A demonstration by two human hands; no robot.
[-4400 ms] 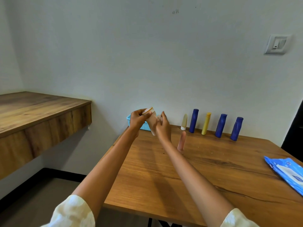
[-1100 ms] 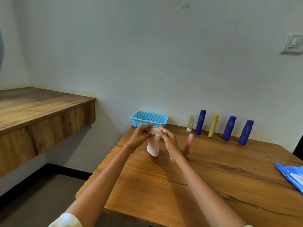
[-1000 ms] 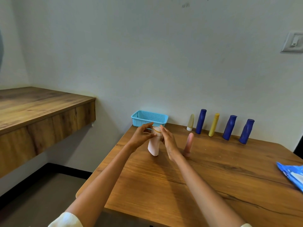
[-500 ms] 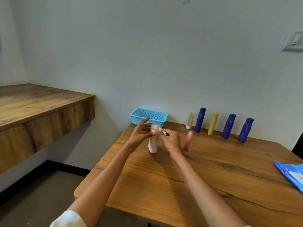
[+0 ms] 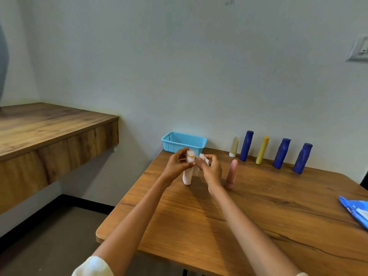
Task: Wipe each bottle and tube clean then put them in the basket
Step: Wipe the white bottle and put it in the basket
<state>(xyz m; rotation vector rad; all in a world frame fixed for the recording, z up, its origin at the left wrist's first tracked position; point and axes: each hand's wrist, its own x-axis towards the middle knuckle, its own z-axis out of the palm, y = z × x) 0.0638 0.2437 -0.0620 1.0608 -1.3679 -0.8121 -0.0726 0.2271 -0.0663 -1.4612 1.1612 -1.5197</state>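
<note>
A pale pink bottle (image 5: 187, 176) with a yellow ring near its top stands on the wooden table (image 5: 249, 220). My left hand (image 5: 177, 164) grips its upper part. My right hand (image 5: 211, 169) pinches a small white wipe (image 5: 203, 157) against the bottle's right side. A pink tube (image 5: 231, 173) stands just right of my right hand. The light blue basket (image 5: 184, 142) sits behind the bottle at the table's far left corner. Along the wall stand a cream tube (image 5: 233, 146), a yellow bottle (image 5: 262, 150) and three dark blue bottles (image 5: 246, 145) (image 5: 281, 153) (image 5: 302, 158).
A blue wipes packet (image 5: 356, 213) lies at the table's right edge. A wooden counter (image 5: 49, 126) runs along the left wall, with a floor gap between it and the table. A wall switch (image 5: 359, 49) is at upper right.
The pale pink bottle came down from in front of the basket and now stands on the table. Both hands stay at its top, the right one still working the wipe.
</note>
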